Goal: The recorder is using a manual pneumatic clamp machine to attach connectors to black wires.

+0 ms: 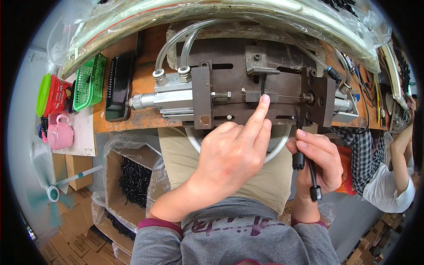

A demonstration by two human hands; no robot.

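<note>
My left hand (234, 148) reaches over the front of a metal fixture (229, 53), index finger stretched out and the other fingers partly curled. Its fingertip rests at a small dark block (254, 97) in the middle of the fixture, beside a thin black piece (263, 84) standing up there. Thin metal pins come toward that block from both sides. Lower right, my right hand (324, 161) is closed on thin black plastic pieces (314, 176) with ribbed, cylinder-shaped ends hanging below the fingers. How many it holds is partly hidden by the fingers.
Air cylinders (174, 99) with clear hoses (170, 46) flank the fixture. A phone (119, 86), green basket (89, 81) and pink cup (60, 132) lie left. Below left, a plastic-lined carton (134, 176) holds many black pieces. Another person (384, 176) sits at right.
</note>
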